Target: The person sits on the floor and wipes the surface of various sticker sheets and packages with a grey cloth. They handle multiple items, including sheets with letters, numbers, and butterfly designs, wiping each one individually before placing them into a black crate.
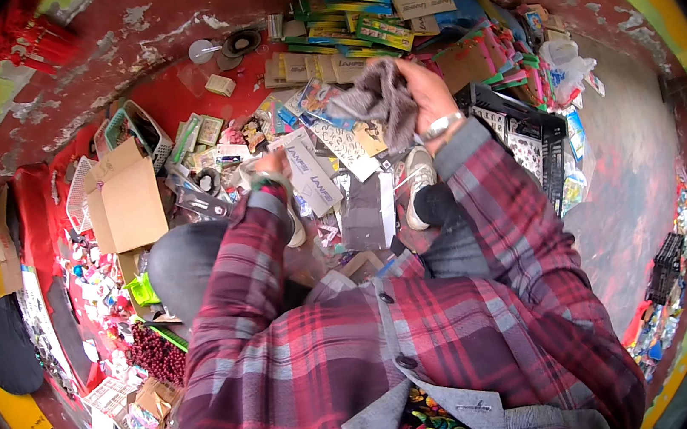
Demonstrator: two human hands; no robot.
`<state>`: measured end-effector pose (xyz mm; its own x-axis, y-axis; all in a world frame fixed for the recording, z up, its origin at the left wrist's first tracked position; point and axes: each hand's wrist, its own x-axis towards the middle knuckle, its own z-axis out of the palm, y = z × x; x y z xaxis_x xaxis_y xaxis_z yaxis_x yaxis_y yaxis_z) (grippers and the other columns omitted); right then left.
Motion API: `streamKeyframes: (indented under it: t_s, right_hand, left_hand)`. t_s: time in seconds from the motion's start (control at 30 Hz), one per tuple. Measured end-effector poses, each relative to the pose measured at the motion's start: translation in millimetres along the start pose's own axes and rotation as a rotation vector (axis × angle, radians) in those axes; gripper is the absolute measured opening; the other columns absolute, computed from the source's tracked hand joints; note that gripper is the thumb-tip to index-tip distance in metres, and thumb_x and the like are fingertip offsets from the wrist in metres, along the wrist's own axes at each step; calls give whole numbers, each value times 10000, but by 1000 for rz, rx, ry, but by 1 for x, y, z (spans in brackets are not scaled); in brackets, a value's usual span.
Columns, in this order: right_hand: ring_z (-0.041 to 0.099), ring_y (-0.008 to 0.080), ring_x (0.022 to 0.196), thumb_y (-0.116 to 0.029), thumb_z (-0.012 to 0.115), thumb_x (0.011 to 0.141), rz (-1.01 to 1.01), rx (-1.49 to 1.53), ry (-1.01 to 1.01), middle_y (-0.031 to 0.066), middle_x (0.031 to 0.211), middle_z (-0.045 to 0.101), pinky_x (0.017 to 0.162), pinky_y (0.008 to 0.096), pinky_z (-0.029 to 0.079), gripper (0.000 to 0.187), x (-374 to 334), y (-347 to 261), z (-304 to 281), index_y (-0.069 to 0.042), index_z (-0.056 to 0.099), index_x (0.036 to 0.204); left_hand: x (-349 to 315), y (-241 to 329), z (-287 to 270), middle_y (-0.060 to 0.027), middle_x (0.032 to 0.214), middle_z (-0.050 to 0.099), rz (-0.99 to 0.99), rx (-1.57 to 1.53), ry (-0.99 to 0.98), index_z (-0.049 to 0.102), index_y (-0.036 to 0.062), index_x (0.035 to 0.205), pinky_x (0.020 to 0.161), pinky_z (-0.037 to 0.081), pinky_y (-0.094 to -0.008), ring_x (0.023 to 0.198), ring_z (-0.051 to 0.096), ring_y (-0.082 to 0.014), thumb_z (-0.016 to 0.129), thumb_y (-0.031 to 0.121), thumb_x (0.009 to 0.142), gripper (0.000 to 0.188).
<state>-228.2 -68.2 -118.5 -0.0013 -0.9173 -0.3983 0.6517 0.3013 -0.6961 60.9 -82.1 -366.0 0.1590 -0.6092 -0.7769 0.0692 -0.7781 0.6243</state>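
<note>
- Grey cloth (388, 104): bunched in right hand (429, 97), over small packets (209, 130) and paper, upper middle of view.
- Right grip: fingers curled round the cloth, looks firm; loose folds spreading left and down.
- Risk: snagging packets with those folds and dragging them askew. Likely cause: loose fabric above a crowded heap.
- Left hand (270, 163): beside or touching pale flat box (313, 179); fingers blurred, cannot tell whether gripping it.
- Risk: dropping or tipping the box. Likely cause: too light a hold near one edge.
- White printed sheet (342, 150): between hands, lying at a slant; could crease or slide if brushed by the cloth.
- Right shoe (419, 190): near black packet (365, 212); could scuff or crush it with a shift of foot.
- Farther out: brown boxes (313, 68) and yellow-green packets (362, 15), unevenly piled past the cloth; could topple from a forward bump.
- Black crate (548, 151): right of the plaid sleeve (508, 190); could catch fabric on an outward elbow swing.
- Cardboard box (125, 198): far left, beyond left forearm; could get knocked by a wide left reach.
</note>
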Motion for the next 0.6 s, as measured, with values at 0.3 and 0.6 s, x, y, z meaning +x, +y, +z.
streamKeyframes:
  t_s: [0.3,0.6]
  right_hand:
    - [605,142,827,-182,531,906,36,-156,184,65,888,636,770,254,478,242,-20,-25,8,16,636,997]
    - [626,163,780,-167,545,896,167,-65,147,79,845,639,714,266,503,224,-25,-32,-7,18,622,998]
  left_hand:
    - [34,-129,30,-147,1028,659,-345,364,168,647,-13,1031,787,489,-354,879,648,-259,791,275,678,477]
    - [12,-100,50,-234,1110,579,-214,351,430,430,-28,1198,861,479,-392,965,608,-323,834,191,600,754]
